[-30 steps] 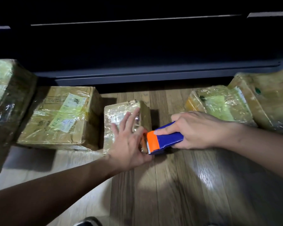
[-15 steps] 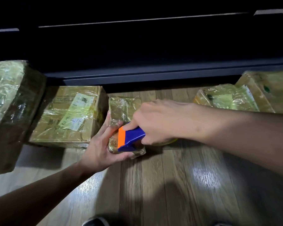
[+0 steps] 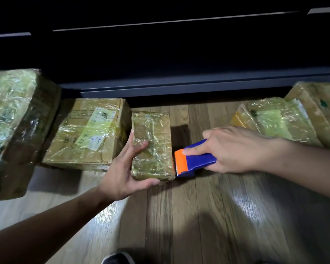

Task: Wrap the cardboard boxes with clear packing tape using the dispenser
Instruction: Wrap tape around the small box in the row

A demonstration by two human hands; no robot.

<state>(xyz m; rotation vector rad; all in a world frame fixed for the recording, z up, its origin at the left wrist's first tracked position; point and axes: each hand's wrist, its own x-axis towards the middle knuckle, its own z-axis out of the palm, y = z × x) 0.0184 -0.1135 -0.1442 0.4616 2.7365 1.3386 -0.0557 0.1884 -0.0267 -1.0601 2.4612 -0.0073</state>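
Small cardboard box point(image 3: 151, 143), glossy with clear tape, lies on the wooden floor point(image 3: 198, 216) near its far edge, just beside a bigger labelled box point(image 3: 88, 132) on its left. Left hand point(image 3: 126, 172) grips its left side, fingers point(image 3: 141, 145) curled over the top and thumb along the near edge. Right hand point(image 3: 236, 149) holds the blue tape dispenser point(image 3: 196, 159), its fingers wrapped round the body and forefinger stretched to the orange blade end, which sits right against the box's near right corner. Another taped box point(image 3: 271, 121) lies toward the floor's right edge.
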